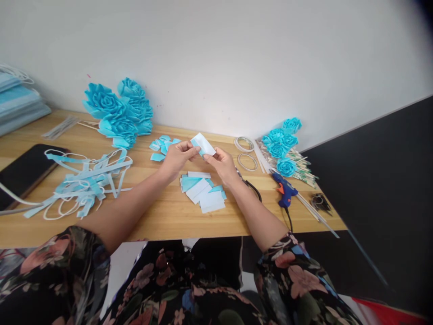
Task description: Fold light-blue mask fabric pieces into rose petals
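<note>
- Observed a thin rectangular piece of white and light-blue cloth-like sheet [205, 141], held up between both hands over the light-brown wooden tabletop [162, 228].
- Recorded the bare left hand [179, 157] at the left side of the piece, with thumb and fingers pinching its edge.
- Recorded the bare right hand [222, 165] at the right side, with thumb and fingers likewise pinching, near the lower corner.
- Cannot confirm from this angle a single layer or a fold.
- Located a loose overlapping pile of white and light-blue rectangular sheets [203, 194] below the hands, nearer the body.
- Located a scatter of small angular bright-blue scraps [164, 147] beside the left hand.
- Could crease or skew the piece through uneven pressure between the two pinches.
- Could drop it onto the pile through slackened fingers, and then mistake it for a neighbour.
- Could scatter the scraps through a low leftward sweep.
- Could snag the tangled light-blue strips and white elastic loops [88, 180], close to the left forearm [135, 207].
- Noted a dark-blue glue gun with an orange trigger [287, 192] right of the right forearm [255, 212]. Could drag it through a sleeve caught on its black cord [289, 219].
- Rated low risk: crinkled bright-blue paper-like roses [104, 101], well apart from both hands.
</note>
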Demonstrator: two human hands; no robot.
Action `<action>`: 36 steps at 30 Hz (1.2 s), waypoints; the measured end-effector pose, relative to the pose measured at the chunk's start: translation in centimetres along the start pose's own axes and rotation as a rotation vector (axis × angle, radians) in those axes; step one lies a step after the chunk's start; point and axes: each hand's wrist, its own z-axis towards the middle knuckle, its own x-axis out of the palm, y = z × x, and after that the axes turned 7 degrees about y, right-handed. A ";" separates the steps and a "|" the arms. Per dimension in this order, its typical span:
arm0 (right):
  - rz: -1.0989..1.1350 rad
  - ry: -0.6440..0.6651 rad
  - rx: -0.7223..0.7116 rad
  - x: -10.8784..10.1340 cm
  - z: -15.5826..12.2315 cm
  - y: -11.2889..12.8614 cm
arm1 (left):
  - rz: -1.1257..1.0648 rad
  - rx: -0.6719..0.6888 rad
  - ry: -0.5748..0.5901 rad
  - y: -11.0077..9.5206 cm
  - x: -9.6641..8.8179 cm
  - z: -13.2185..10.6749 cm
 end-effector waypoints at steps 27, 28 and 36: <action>0.005 0.061 0.000 -0.1 -0.1 0.1 | 0.111 -0.007 -0.025 -0.1 0.0 0.0; -0.024 0.046 0.004 -0.1 -0.1 0.1 | 0.111 -0.007 -0.023 -0.1 0.0 0.1; -0.107 0.023 0.018 -0.2 -0.1 0.0 | 0.005 -0.020 -0.016 -0.1 0.0 -0.1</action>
